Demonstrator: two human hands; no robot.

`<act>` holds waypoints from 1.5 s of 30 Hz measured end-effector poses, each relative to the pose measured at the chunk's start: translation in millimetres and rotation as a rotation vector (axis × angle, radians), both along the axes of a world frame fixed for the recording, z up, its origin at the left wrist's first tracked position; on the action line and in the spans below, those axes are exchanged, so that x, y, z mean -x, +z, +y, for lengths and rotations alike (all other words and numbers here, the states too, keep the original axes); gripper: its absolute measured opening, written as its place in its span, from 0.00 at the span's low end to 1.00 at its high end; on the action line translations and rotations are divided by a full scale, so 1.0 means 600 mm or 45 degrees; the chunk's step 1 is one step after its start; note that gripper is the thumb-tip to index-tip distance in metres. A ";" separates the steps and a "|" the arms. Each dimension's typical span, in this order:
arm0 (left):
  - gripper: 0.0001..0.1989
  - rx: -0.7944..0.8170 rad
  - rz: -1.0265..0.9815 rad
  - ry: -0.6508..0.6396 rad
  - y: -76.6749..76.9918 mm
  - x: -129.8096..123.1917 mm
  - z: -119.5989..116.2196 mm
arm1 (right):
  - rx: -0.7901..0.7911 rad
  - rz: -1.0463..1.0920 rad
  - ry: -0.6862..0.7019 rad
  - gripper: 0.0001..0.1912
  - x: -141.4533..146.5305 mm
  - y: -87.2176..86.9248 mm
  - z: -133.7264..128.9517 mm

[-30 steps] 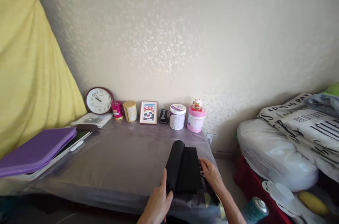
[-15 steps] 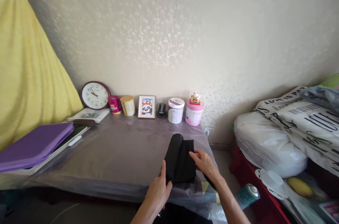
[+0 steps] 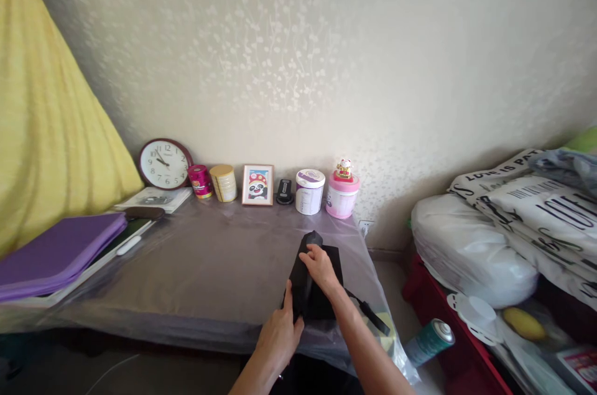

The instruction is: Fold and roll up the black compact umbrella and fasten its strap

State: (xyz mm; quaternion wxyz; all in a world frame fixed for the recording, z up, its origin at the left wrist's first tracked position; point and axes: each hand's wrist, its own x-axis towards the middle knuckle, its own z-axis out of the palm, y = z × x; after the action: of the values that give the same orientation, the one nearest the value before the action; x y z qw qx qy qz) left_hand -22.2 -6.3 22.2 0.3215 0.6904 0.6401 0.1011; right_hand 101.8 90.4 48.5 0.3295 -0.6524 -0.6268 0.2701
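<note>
- Head view: a black roll [image 3: 298, 286] lies on the near right part of the grey, plastic-covered surface [image 3: 209, 264], its length running away from the person.
- It looks matte and soft, thick and rounded on its left side, with a flat, square-cornered flap [image 3: 334, 261] spread to the right.
- A narrow black strap [image 3: 373, 317] lies to its right, near the edge of the surface.
- Left hand [image 3: 278, 333]: the fingers are closed about the roll's near end, one stretched along its left side.
- Right hand [image 3: 323, 267]: the fingers are bent over the roll's upper part, touching it; whether they pinch it, I cannot tell.
- Beyond, by the wall, stands a pink tub [image 3: 342, 201].
</note>
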 end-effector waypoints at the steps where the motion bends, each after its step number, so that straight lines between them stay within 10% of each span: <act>1: 0.33 -0.016 0.002 -0.004 -0.002 0.000 0.001 | 0.006 -0.046 -0.004 0.17 0.008 -0.003 0.002; 24: 0.31 -0.214 0.193 -0.107 0.006 0.021 -0.030 | 0.092 -0.612 -0.072 0.13 0.060 -0.005 -0.019; 35: 0.34 -0.084 0.255 -0.121 0.004 0.009 -0.009 | -0.099 -0.186 0.094 0.13 0.036 -0.018 -0.021; 40: 0.36 -0.131 0.302 -0.107 -0.004 -0.003 -0.013 | -0.469 -0.172 -0.238 0.17 -0.008 -0.054 -0.010; 45: 0.36 -0.127 0.344 -0.114 -0.001 -0.016 -0.017 | -0.357 -0.460 -0.309 0.24 0.007 -0.084 0.011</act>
State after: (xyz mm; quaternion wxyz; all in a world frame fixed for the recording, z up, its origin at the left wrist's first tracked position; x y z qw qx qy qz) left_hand -12.4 -16.4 21.8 0.2019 0.7406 0.6404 0.0244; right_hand 97.6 96.8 -1.7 0.3292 -0.7085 -0.6239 0.0182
